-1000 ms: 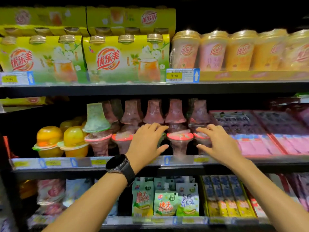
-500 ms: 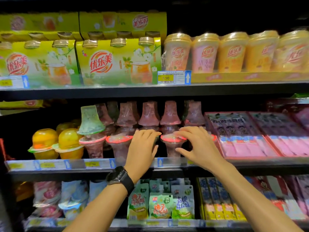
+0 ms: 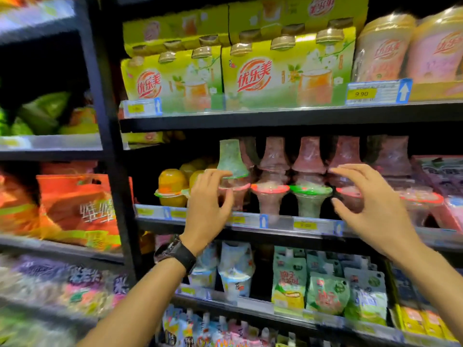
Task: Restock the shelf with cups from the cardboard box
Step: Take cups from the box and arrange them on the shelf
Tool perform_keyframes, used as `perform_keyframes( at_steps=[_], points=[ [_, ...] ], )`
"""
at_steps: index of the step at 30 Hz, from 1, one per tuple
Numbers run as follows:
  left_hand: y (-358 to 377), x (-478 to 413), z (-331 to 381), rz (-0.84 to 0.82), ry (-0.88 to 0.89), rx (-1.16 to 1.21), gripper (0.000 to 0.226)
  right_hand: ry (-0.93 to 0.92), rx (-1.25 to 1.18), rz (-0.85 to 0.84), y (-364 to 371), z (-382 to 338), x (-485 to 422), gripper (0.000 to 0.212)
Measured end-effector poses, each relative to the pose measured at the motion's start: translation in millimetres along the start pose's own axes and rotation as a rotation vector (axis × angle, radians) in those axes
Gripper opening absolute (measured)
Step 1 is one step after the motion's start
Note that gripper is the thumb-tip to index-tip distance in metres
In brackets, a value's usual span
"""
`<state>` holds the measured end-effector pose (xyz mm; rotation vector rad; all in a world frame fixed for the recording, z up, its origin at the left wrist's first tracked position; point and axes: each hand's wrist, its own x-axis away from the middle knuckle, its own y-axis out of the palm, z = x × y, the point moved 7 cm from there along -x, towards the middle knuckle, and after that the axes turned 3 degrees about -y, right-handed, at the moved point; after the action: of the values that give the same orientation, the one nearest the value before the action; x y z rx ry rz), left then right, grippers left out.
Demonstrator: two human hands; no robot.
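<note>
Clear jelly cups stand in a row on the middle shelf [image 3: 280, 222], with inverted cups stacked on top of them. One lower cup has a green lid [image 3: 310, 191]; its neighbour has a red lid [image 3: 270, 189]. A green inverted cup [image 3: 231, 159] tops the left stack. My left hand [image 3: 209, 206] hovers in front of that left stack, fingers loosely curved around nothing. My right hand [image 3: 370, 206] is held the same way in front of a red-lidded cup [image 3: 349, 194] at the right. No cardboard box is in view.
Orange fruit cups [image 3: 171, 186] sit left of the row and flat pink packs [image 3: 448, 186] to the right. Yellow multipacks [image 3: 288, 73] fill the shelf above, pouches [image 3: 325, 291] the shelf below. A black upright [image 3: 105, 136] separates a neighbouring rack with orange bags [image 3: 77, 209].
My hands have spread apart from the middle cups, uncovering the green-lidded cup between them. The view has swung left, bringing the neighbouring rack into sight.
</note>
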<state>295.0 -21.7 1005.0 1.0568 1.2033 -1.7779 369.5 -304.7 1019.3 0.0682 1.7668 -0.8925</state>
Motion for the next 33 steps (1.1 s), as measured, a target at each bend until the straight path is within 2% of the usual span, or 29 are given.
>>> perform_keyframes(
  at_steps=[4, 7, 11, 14, 17, 21, 26, 29, 31, 33],
  points=[
    [-43.9, -14.2, -102.0, 0.009, -0.181, -0.191, 0.045, -0.110, -0.161, 0.000, 56.6, -96.5, -21.4, 0.035],
    [-51.5, -24.0, -159.6, -0.161, -0.236, -0.259, 0.064, -0.179, -0.177, -0.061, 115.7, -155.2, -51.6, 0.037],
    [-35.1, -27.3, -199.3, -0.440, -0.230, -0.271, 0.078, -0.220, -0.011, -0.190, 188.0, -201.4, -93.2, 0.054],
    [-31.0, -32.0, -204.4, -0.478, -0.198, -0.177, 0.082, -0.254, 0.184, -0.288, 214.3, -218.0, -111.6, 0.051],
    [-31.3, -32.1, -205.6, -0.500, -0.187, -0.132, 0.089, -0.276, 0.296, -0.386, 223.6, -224.7, -115.3, 0.038],
    [-32.4, -27.9, -205.5, -0.515, -0.169, -0.088, 0.091, -0.257, 0.260, -0.342, 220.9, -222.7, -110.1, 0.025],
    [-32.2, -25.0, -204.1, -0.530, -0.189, -0.014, 0.092, -0.254, 0.243, -0.300, 220.8, -220.9, -103.8, 0.026],
    [-30.7, -23.9, -203.8, -0.557, -0.198, -0.012, 0.097, -0.240, 0.189, -0.288, 214.3, -220.4, -95.0, 0.034],
    [-31.8, -21.6, -204.4, -0.550, -0.202, -0.002, 0.103, -0.192, 0.073, -0.153, 188.5, -215.9, -84.1, 0.036],
    [-37.3, -21.4, -201.1, -0.476, -0.174, -0.010, 0.105, -0.078, -0.033, 0.062, 147.3, -199.0, -67.4, 0.035]
  ],
)
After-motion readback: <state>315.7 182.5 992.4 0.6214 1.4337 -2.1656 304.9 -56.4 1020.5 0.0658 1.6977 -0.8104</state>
